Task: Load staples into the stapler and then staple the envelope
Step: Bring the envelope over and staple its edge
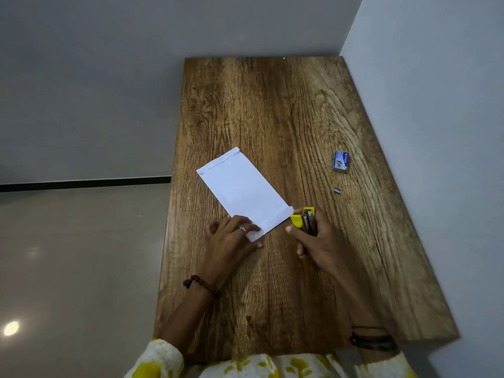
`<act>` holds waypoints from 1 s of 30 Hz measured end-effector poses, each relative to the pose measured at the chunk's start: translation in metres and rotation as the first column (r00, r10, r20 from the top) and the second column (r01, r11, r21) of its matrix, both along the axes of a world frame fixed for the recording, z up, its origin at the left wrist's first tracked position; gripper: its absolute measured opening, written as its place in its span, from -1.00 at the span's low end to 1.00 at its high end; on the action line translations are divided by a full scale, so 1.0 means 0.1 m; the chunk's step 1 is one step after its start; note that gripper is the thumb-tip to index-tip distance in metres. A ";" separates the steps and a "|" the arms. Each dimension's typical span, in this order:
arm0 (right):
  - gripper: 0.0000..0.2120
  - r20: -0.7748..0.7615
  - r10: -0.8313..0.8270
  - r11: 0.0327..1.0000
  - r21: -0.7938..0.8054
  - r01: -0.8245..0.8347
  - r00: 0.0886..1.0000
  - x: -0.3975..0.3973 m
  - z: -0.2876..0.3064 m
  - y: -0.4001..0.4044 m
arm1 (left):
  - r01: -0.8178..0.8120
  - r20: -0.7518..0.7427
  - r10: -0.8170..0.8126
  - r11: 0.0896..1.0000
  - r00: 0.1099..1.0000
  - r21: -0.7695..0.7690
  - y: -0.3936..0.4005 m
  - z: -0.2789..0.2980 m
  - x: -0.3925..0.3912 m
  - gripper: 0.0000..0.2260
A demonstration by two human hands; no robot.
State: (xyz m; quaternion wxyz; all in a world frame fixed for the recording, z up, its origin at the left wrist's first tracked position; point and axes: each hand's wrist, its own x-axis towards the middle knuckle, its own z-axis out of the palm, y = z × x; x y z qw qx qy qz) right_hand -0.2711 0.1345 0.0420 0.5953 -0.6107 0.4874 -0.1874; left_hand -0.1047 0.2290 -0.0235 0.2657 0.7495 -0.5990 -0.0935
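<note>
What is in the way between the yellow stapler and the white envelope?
Nothing visible is. The right hand grips the yellow stapler right at the near corner of the envelope, with no object between them. The left hand presses on the envelope's near end, off to the side.

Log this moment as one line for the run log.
left hand: pressing envelope corner | right hand: grips yellow stapler at envelope flap | staple box: aside on table
</note>
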 end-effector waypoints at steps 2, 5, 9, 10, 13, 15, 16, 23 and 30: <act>-0.73 -0.050 0.034 0.997 -0.068 -0.037 0.998 0.01 0.03 0.04 | 0.004 0.048 -0.003 1.000 0.999 -0.022 -0.02 0.03 0.03 -0.75; -0.63 -0.125 0.067 0.987 -0.136 -0.084 0.990 0.03 0.02 0.06 | 0.054 0.268 -0.026 0.994 0.963 -0.099 -0.06 0.01 0.04 -0.78; -0.54 -0.105 0.057 0.996 -0.064 -0.064 0.993 0.07 -0.07 0.10 | 0.077 0.316 -0.039 0.991 0.948 -0.109 -0.11 0.02 0.08 -0.80; -0.55 -0.092 0.017 0.998 -0.060 -0.023 0.996 0.08 -0.10 0.11 | 0.071 0.282 -0.041 0.993 0.959 -0.098 -0.11 0.02 0.09 -0.80; -0.60 -0.156 -0.134 0.976 -0.190 0.104 0.979 0.14 -0.21 0.17 | 0.050 0.120 -0.042 0.997 0.992 -0.062 -0.10 0.03 0.10 -0.78; -0.63 -0.166 -0.209 0.941 -0.303 0.152 0.964 0.23 -0.26 0.24 | 0.060 0.027 -0.058 0.996 0.998 -0.059 -0.08 0.02 0.11 -0.76; -0.63 -0.139 -0.234 0.930 -0.322 0.180 0.962 0.28 -0.26 0.27 | 0.073 -0.001 -0.073 0.995 0.997 -0.062 -0.07 0.01 0.11 -0.76; -0.55 0.019 -0.430 0.903 0.020 0.429 0.903 0.58 -0.30 0.28 | 0.100 -0.086 -0.104 0.994 0.991 -0.044 -0.04 0.04 0.14 -0.75; -0.58 0.098 -0.537 0.834 0.215 0.509 0.838 0.56 -0.25 0.19 | -0.324 -0.664 0.285 0.944 0.691 0.068 -0.02 0.23 -0.10 -0.95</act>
